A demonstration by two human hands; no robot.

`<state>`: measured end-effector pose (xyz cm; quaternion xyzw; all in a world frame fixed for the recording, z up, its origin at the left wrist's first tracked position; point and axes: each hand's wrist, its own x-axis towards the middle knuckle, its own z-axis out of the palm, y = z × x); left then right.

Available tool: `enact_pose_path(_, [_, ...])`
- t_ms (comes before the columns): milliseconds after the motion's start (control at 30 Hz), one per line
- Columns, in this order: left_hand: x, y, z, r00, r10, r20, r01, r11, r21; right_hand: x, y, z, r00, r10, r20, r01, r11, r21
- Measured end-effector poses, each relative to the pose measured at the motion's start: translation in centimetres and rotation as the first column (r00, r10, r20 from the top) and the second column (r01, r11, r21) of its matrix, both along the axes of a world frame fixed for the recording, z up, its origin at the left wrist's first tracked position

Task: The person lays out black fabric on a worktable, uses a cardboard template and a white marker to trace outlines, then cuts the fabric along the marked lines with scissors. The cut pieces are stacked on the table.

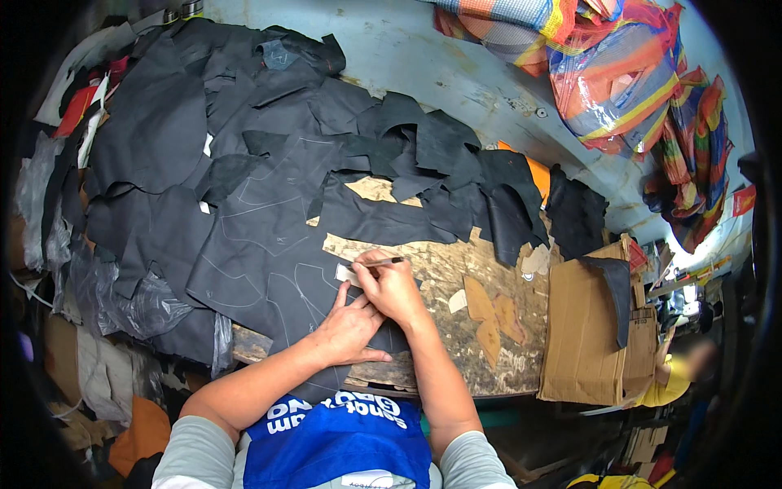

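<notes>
A pen [383, 262] with a dark cap end is gripped in my right hand [393, 292], whose tip end meets a small white piece of paper [347, 275]. That paper lies on a black leather sheet [244, 244] marked with thin pale outlines of curved shapes. My left hand [349, 330] rests flat on the same sheet just below and left of the right hand, fingers stretched and thumb apart. The left fingertips come close to the right wrist and the paper. The pen's point is hidden by my fingers.
Several black leather scraps [326, 106] are heaped across the worn wooden table [513, 359]. Brown pattern pieces [482, 318] lie at its right, beside a cardboard box [580, 326]. Colourful striped bags [619, 73] hang on the pale blue wall. A person in yellow [668, 379] is at far right.
</notes>
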<state>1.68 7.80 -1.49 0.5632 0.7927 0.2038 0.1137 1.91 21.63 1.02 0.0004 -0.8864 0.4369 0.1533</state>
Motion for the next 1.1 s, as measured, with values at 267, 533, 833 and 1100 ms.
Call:
enact_pose_path(267, [-1.7,0.7,2.9,0.996,-0.09,-0.011,0.088,0.987,-0.138,5.9,4.7,-1.4,0.907,-0.363,0.213,0.407,0.885,-0.225])
enact_pose_path(533, [-6.5,3.3,5.0,0.938,-0.236,0.254,0.297,0.925,-0.237,6.6,3.6,-3.4,0.851,-0.515,0.102,0.512,0.771,-0.379])
enact_pose_path(833, [-9.7,6.4,5.2,0.866,-0.205,0.455,0.404,0.823,-0.399,7.8,1.6,-0.5,0.891,-0.448,-0.076,0.454,0.879,0.144])
enact_pose_path(1100, [-11.4,7.6,6.1,0.665,0.21,0.717,0.345,0.765,-0.544,4.0,-2.5,-2.3,0.982,-0.185,-0.03,0.167,0.938,-0.303])
